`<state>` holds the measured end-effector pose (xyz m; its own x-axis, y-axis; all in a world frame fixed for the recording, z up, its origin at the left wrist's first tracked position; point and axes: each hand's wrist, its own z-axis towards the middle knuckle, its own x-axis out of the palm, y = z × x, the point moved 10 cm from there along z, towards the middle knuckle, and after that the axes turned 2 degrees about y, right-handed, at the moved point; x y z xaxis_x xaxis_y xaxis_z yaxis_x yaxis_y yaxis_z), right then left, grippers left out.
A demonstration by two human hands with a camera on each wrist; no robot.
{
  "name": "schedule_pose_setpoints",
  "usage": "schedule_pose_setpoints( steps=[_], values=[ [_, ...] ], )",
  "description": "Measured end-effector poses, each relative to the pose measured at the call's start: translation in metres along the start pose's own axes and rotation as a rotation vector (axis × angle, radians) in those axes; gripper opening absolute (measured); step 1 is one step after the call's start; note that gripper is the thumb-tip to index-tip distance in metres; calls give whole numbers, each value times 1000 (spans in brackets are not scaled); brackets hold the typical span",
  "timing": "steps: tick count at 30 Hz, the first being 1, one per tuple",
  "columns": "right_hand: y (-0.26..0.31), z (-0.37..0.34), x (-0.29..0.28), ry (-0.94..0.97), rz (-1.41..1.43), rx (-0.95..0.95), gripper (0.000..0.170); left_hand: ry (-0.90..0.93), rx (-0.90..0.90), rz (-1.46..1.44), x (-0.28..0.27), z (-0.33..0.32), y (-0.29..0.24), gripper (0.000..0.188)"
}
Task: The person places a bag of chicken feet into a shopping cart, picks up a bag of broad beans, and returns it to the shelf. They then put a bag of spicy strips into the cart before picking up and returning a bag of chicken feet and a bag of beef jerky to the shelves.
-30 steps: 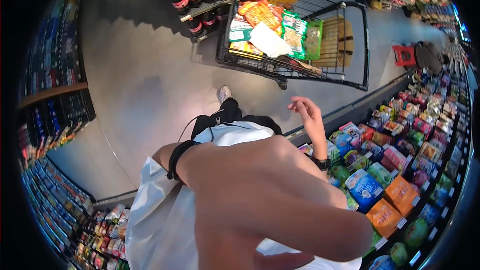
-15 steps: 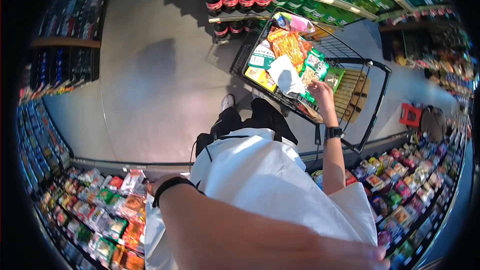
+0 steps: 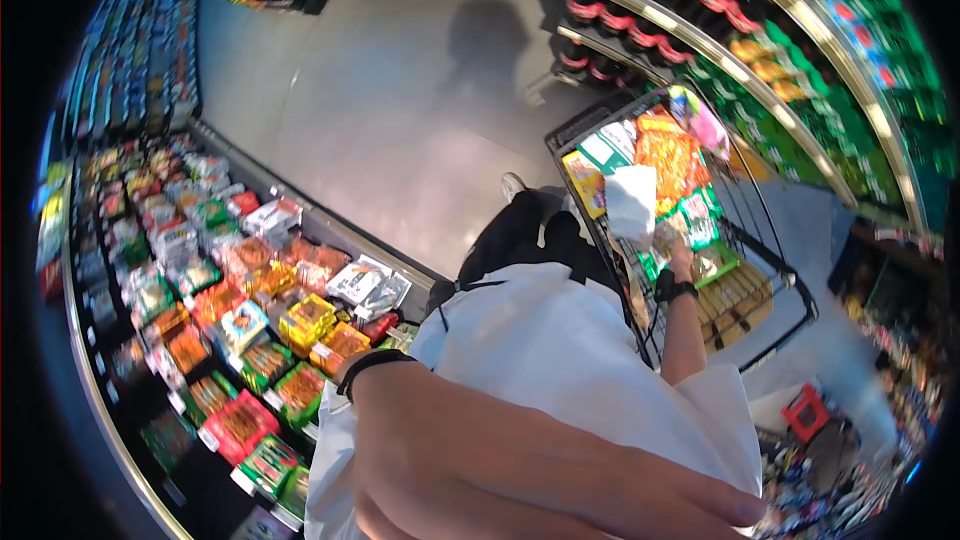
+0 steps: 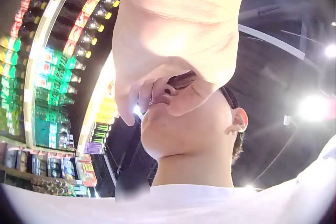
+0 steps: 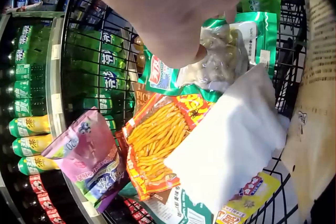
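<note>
My right hand [image 3: 683, 265], with a watch on its wrist [image 3: 672, 287], reaches into a black wire shopping cart [image 3: 600, 120]. Its thumb touches a green snack packet [image 5: 257, 40] with a clear window in the right wrist view. The other fingers are mostly hidden behind the hand [image 5: 168, 14], and I cannot tell whether they pinch the packet. Beside it lie an orange bag of stick-shaped snacks [image 5: 157, 134] and a blank white sheet-like piece [image 5: 226, 134]. My left hand [image 3: 480, 440] is raised near my face, fingers loosely bent with no object visible between them [image 4: 173, 35].
A purple pouch [image 5: 92, 150] and a yellow packet [image 5: 249, 198] also lie in the cart. Shelves of bottles [image 3: 700, 50] stand behind it. At the left runs a bin of packaged foods [image 3: 240, 290]. A red stool [image 3: 805, 412] stands at lower right.
The view has turned, and the cart now sits farther right and lower. My right hand has gone from beside the cart down onto the green packet. The left hand stays near the face.
</note>
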<state>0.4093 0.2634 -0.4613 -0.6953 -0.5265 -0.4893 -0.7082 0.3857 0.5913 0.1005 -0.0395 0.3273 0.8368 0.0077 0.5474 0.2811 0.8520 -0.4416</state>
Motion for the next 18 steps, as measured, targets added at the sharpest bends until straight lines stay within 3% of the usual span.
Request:
schedule_pose_setpoints(
  steps=[4, 9, 12, 14, 16, 18],
  values=[
    [8, -1, 6, 136, 8, 134, 52, -49, -5, 148, 4, 20, -8, 50],
    [12, -2, 0, 222, 23, 271, 59, 54, -203, 91, 12, 28, 3, 36],
    [5, 4, -14, 144, 41, 299, 63, 7, 44, 332, 15, 16, -10, 37],
    [-8, 14, -21, 31, 31, 323, 66, -24, 148, 335, 21, 10, -6, 41],
    [7, 2, -19, 78, -3, 339, 59, 89, 183, 379, 14, 21, -8, 46],
    [24, 0, -10, 212, 9, 252, 44, 86, 154, 351, 15, 28, -7, 49]
  ],
)
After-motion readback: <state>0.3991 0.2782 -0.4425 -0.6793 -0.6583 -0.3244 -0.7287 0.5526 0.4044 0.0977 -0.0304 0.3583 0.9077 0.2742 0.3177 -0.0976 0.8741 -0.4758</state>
